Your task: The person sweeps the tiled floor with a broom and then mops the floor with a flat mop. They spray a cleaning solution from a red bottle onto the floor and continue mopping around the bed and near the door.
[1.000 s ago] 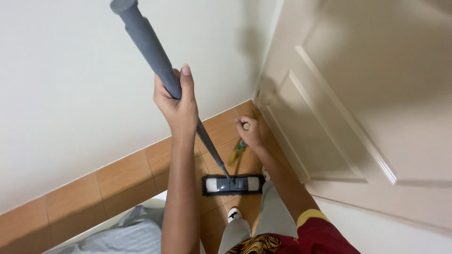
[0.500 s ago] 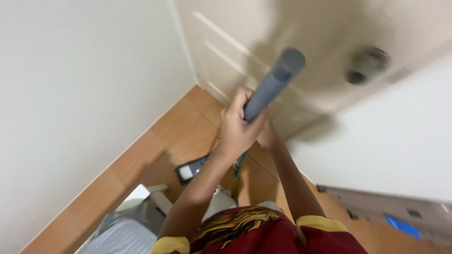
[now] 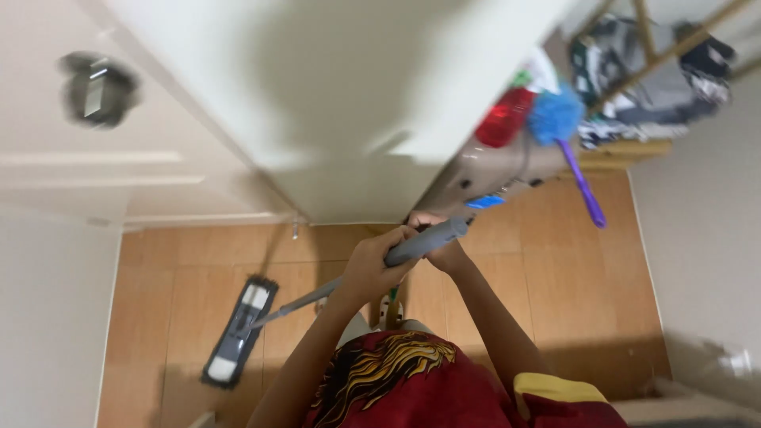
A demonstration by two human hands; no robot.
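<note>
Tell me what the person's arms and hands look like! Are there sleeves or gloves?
No gloves: the left hand and the right hand are bare, with no rings or watch in sight. Both forearms are uncovered too. The person wears a short-sleeved dark red shirt with a yellow-and-black swirly print on the front, and the right sleeve ends in a yellow band.
</note>
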